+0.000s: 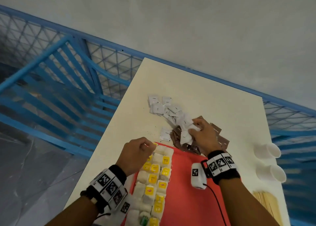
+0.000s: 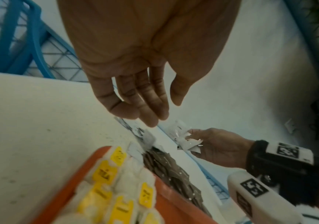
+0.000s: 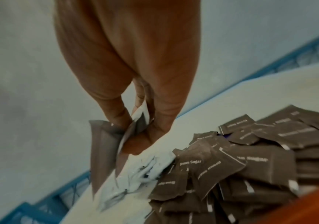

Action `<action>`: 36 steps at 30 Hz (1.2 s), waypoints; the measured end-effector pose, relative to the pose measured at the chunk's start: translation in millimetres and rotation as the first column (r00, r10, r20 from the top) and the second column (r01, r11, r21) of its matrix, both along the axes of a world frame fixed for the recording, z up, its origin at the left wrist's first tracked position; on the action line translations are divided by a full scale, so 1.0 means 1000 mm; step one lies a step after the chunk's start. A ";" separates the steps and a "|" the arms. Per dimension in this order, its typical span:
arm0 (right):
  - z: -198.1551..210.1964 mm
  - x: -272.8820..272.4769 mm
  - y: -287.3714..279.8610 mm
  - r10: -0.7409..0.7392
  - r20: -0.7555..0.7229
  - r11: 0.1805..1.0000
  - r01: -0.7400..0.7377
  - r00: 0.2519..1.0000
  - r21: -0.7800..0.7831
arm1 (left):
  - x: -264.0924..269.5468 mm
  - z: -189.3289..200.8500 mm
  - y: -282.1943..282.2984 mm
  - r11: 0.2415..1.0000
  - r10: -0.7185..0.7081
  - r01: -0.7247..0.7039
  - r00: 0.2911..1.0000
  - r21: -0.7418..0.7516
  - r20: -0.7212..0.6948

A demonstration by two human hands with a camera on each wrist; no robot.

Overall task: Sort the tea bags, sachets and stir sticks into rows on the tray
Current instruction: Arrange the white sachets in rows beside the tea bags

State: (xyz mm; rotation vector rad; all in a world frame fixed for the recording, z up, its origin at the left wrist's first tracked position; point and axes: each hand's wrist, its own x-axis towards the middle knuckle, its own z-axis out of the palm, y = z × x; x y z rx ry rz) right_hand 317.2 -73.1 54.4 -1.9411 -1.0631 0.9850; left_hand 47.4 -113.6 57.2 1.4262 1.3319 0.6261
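While the left hand (image 1: 135,154) hangs slack — the right hand (image 1: 202,135) clutches white sachets (image 1: 185,131).

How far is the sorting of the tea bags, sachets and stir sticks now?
Done: tea bags lie in rows on the red tray. In hand: the right hand grips white sachets. Left: brown sachets and stir sticks, still on the table.

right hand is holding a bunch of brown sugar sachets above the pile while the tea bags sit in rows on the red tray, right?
Not quite: the right hand holds white paper sachets, not brown ones, as the head view shows. The brown sugar sachets lie piled on the table. The tea bags do sit in rows on the red tray.
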 end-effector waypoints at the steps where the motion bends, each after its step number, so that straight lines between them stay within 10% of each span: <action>1: 0.002 0.000 -0.008 -0.026 -0.079 1.000 0.026 0.997 0.006 | 0.010 0.002 0.001 0.999 0.015 -0.013 0.999 -0.051 0.028; 8: 0.008 -0.025 -0.059 0.022 -0.445 1.000 -0.024 0.895 0.000 | 0.074 0.009 0.014 0.816 0.330 -0.078 0.876 -0.573 0.351; 13: 0.007 -0.030 -0.079 0.047 -0.498 0.998 -0.065 0.866 -0.020 | 0.096 0.005 0.018 0.889 0.337 -0.150 0.855 -0.433 0.394; 21: 0.011 -0.031 -0.081 -0.048 -0.516 0.997 0.069 0.855 0.021 | 0.066 -0.008 0.005 0.761 0.428 -0.112 0.827 -0.639 0.364; 25: 0.004 -0.075 -0.077 -0.015 -0.348 0.998 0.036 0.937 0.053 | 0.060 -0.006 -0.006 0.654 0.551 0.061 0.645 -0.754 0.530; 36: -0.002 -0.086 -0.065 -0.141 -0.439 0.985 0.168 0.887 0.024 | 0.016 -0.018 -0.003 0.746 0.406 0.019 0.779 -0.666 0.477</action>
